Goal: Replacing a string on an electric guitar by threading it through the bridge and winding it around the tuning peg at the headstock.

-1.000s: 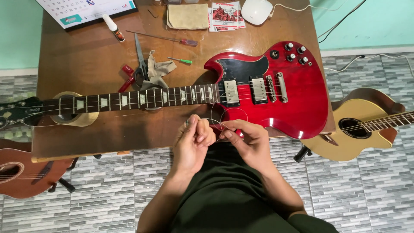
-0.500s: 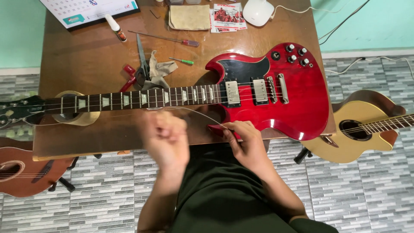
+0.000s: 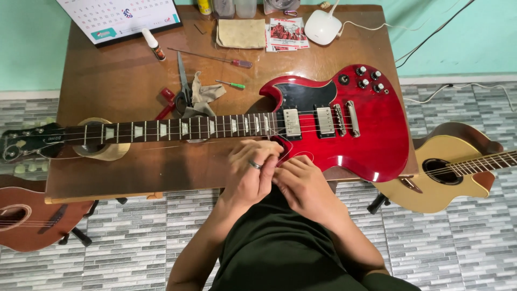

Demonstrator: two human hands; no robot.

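Note:
A red electric guitar [image 3: 371, 145] lies flat on a brown wooden table [image 3: 107, 81], with its dark neck [image 3: 161, 129] pointing left and its headstock [image 3: 27, 143] past the table's left edge. My left hand [image 3: 250, 172], which wears a ring, and my right hand [image 3: 304, 186] are pressed together at the table's near edge, just below the guitar's lower cutaway. Their fingertips pinch a thin guitar string [image 3: 161, 147] that runs left along the table under the neck. The string's end is hidden between the fingers.
On the table behind the neck lie scissors [image 3: 183, 86], red-handled pliers [image 3: 167, 102], a rag [image 3: 207, 94], two screwdrivers [image 3: 237, 63], a calendar [image 3: 118, 16], string packets [image 3: 285, 32] and a white device [image 3: 322, 27]. An acoustic guitar [image 3: 458, 167] stands at right and a brown one [image 3: 27, 215] at left.
My left hand swung away to the left in a blur and has come back against my right hand. The loop of string seen around my hands earlier no longer shows.

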